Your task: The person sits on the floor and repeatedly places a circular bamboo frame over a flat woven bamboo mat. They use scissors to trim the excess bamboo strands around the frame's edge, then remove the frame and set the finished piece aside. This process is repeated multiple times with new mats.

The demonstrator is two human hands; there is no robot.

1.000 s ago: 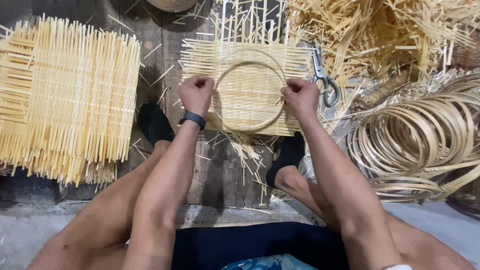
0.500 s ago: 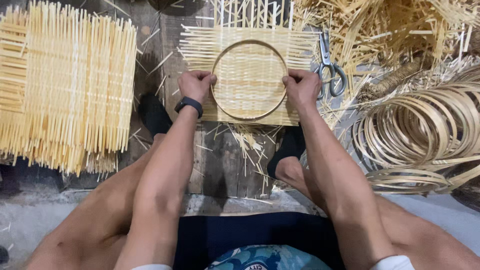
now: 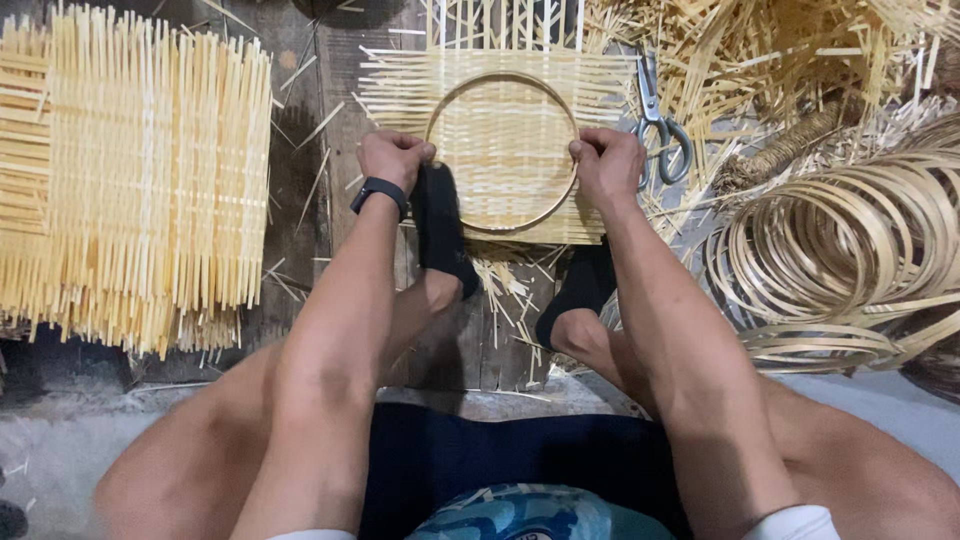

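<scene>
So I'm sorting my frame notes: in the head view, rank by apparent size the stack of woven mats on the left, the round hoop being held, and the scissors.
1. stack of woven mats
2. round hoop
3. scissors

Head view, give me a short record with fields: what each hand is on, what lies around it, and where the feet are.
left hand: grips the left edge of the bamboo hoop
right hand: grips the hoop's right edge
hoop: lies flat on the woven mat
feet: two in black socks, toes on the mat's near edge
scissors: on the floor right of the mat
left side: stack of woven mats
right side: pile of bamboo hoops
wrist: black band on left wrist
</scene>
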